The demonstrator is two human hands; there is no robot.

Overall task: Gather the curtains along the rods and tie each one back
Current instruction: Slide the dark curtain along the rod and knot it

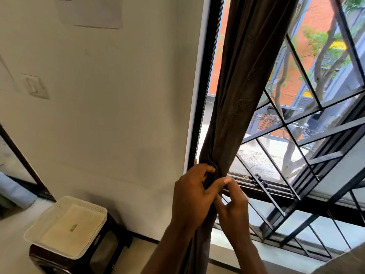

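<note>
A dark brown curtain [243,80] hangs gathered into a narrow bundle at the left side of the window. It is pinched in at a waist just above my hands. My left hand [191,192] grips the bundle at that waist, fingers curled round the fabric. My right hand [233,202] sits right beside it and pinches the cloth or a tie band with thumb and fingers; the band itself is hidden between the hands. Below my hands the curtain falls on between my forearms. No rod is in view.
A black window frame [199,107] with a diagonal metal grille [308,123] stands behind the curtain. A white wall [118,107] lies to the left, with a switch plate [36,87]. A dark stool bearing a white tray [67,226] stands at lower left.
</note>
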